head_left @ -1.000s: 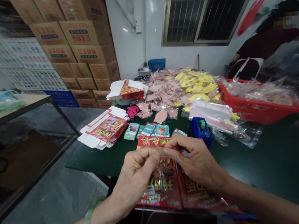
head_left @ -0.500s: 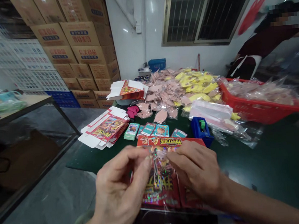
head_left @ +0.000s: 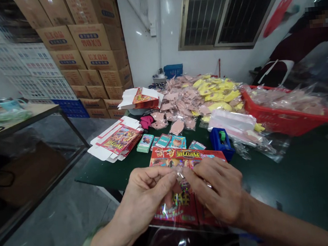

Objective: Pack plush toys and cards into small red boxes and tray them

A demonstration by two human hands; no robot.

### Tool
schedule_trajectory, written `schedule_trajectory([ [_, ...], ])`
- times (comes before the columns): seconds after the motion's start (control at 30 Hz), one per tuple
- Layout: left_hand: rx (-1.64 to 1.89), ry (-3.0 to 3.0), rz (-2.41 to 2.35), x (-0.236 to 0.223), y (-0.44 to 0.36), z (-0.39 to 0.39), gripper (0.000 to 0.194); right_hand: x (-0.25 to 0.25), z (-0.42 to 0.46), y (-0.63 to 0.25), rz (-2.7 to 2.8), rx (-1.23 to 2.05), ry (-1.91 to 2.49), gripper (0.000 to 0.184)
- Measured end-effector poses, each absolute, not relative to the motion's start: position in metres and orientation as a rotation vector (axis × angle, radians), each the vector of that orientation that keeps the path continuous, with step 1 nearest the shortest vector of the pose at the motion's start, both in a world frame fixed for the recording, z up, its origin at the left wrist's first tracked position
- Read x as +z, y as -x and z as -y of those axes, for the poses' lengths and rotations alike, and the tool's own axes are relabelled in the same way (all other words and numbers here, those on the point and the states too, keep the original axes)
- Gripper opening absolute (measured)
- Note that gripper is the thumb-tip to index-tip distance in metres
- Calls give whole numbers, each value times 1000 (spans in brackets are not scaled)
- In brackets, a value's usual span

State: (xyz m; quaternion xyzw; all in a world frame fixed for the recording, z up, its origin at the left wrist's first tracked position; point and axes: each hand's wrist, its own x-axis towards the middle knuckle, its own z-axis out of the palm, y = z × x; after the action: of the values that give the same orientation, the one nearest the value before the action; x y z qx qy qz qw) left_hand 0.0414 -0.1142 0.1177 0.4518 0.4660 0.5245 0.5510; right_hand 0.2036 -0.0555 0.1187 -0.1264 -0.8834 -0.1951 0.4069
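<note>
In the head view, my left hand (head_left: 151, 196) has thumb and forefinger pinched tight on clear film (head_left: 180, 173), and right beside it my right hand (head_left: 224, 190) curls in narrow on the same film, thumb tucked out of sight! The film sits between my fingertips, above the red printed package (head_left: 186, 211) on the green table (head_left: 301, 183). Here's the danger: thin, slick plastic and a tiny pinch, so an uneven pull could slip it out of one hand or tear it. Glare blurs the edge; I can't tell whether it's one layer or two, and gripping both could pucker it. More film glints low, near my lap, and a sleeve or wrist could snag that. Up ahead, the loose cards (head_left: 163, 141) lie just beyond the package; a shove forward might scatter them. And the blue tape dispenser (head_left: 222, 144), close by the package's far corner, could get bumped if my right hand swings out carelessly!
</note>
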Motion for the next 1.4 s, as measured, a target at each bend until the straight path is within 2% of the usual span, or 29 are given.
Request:
schedule_trajectory([
  [0.33, 1238, -997, -1077, 112, -42, 110, 18, 111, 52, -203, 2203, -463, 321, 20],
  [0.4, 1245, -1015, -1075, 110, -42, 110, 18, 114, 52, -203, 2240, -282, 359, 15],
  [0.53, 1232, -1105, -1128, 108, -42, 110, 24, 132, 53, -204, 2300, 367, 473, 13],
  [0.6, 1218, -1134, -1143, 109, -43, 111, 26, 137, 54, -204, 2265, 413, 474, 12],
  [0.67, 1210, -1161, -1142, 110, -44, 111, 24, 138, 55, -203, 2255, 288, 478, 9],
  [0.77, 1229, -1228, -1156, 112, -45, 112, 20, 136, 55, -202, 2308, 192, 548, 13],
  [1.17, 1408, -1573, -1298, 107, -47, 112, 15, 147, 39, -199, 2230, 1233, 829, 10],
  [1.4, 1417, -1652, -1346, 108, -47, 112, 15, 144, 32, -199, 2180, 1402, 829, 8],
])
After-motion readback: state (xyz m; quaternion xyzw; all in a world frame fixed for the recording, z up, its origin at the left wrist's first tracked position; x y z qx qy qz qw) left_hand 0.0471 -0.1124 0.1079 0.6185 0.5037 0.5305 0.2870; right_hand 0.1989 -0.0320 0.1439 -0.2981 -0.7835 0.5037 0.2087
